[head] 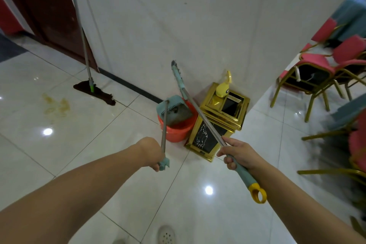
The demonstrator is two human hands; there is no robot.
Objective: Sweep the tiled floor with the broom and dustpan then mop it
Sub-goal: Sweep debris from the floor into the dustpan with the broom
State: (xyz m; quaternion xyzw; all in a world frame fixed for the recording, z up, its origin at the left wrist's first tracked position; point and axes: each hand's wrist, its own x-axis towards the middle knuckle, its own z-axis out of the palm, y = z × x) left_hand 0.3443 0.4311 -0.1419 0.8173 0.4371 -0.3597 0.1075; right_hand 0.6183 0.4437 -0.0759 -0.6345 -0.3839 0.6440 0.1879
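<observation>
My left hand (153, 152) grips the thin metal handle of a teal dustpan (175, 110), whose pan is tipped over an orange bucket (176, 131). My right hand (238, 154) grips the broom (200, 117) by its teal grip near the yellow hanging loop; the broom's head points up against the white wall. A flat mop (94, 92) with a dark wet pad leans on the wall at the left, its long pole rising out of view. The glossy white tiled floor (99, 144) has a yellowish stain (56, 105) near the mop.
A gold and black bin (215, 125) stands at the wall corner beside the bucket, with a yellow spray bottle (222, 88) on top. Pink chairs with gold legs (316, 73) crowd the right side. A dark wooden door (45, 10) is at the far left. A shoe toe (166, 234) shows below.
</observation>
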